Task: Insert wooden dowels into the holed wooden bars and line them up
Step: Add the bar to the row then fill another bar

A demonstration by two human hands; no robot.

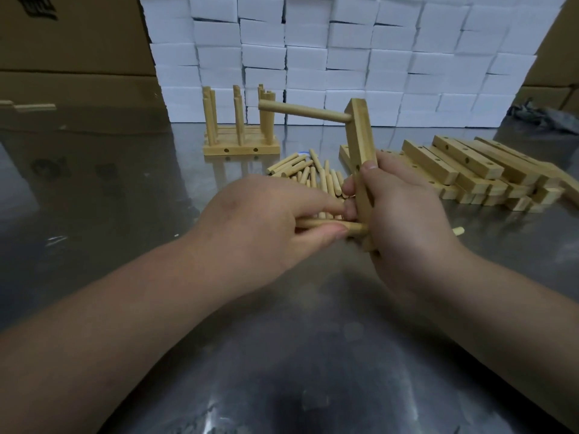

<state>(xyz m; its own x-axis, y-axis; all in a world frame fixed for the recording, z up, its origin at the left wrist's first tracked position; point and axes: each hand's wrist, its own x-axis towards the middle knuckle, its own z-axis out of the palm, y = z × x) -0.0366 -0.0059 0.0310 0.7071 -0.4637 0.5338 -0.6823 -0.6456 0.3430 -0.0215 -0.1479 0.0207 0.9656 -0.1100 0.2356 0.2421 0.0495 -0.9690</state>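
Two dowels belong to this bar so far. One pale round wooden dowel [304, 111] sits in the top hole of the light rectangular wooden bar with holes [360, 136] and sticks out to the left. A second pale wooden dowel [357, 227] is at the lower hole.

My right hand [404, 211] grips the bar around its lower half, with the thumb pressed on the front, and holds it nearly upright above the shiny metal table [313, 339]. My left hand [260, 220] pinches the second dowel between thumb and fingers. It lies horizontal and its tip touches the bar. How deep it has entered I cannot tell, because my fingers hide the hole.

I judge that the step in hand is inserting this dowel. The next move calls for a straight push along the dowel's axis while the right hand stops the bar from turning. A hole near my thumb looks empty and would need a dowel after that. Then the bar should go beside the finished bars with upright dowels [241, 148] at the back.

The loose dowels [313, 173] lie just behind my hands, and the heap of empty bars [470, 164] is to the right.
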